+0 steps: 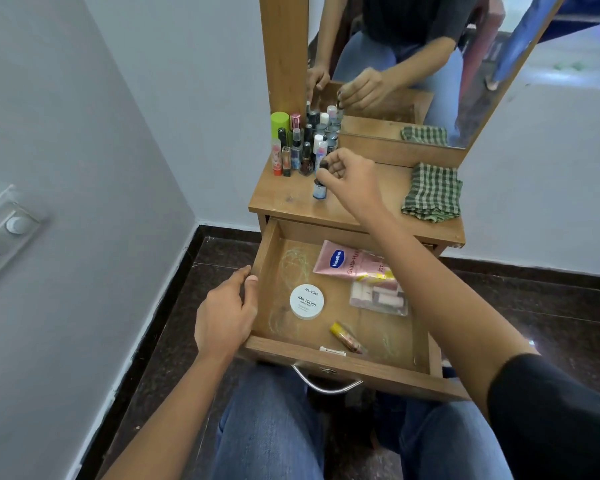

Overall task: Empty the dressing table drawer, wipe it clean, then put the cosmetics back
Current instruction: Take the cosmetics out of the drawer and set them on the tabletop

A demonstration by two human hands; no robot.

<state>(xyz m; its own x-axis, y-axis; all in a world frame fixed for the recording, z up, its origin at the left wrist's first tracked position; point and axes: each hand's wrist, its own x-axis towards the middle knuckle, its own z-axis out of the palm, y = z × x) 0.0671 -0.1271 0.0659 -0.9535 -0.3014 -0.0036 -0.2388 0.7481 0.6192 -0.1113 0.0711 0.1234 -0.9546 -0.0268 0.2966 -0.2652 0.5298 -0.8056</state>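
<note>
Emptying step: right hand (352,180) pinches small blue bottle (319,189) by cap, on tabletop (291,199) far side; left hand (226,313) grips drawer (265,258) left wall. Next: release, fetch Vaseline tube (340,259) etc

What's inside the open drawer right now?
A pink Vaseline tube, a white tub labelled nail polish, a clear pouch of small items, a yellow-capped tube and a small white piece by the front wall. The right forearm hides the back right corner.

Even, soft daylight; faint shadows; wide-angle bending at edges; right hand (349,178) perhaps slightly motion-blurred.
</note>
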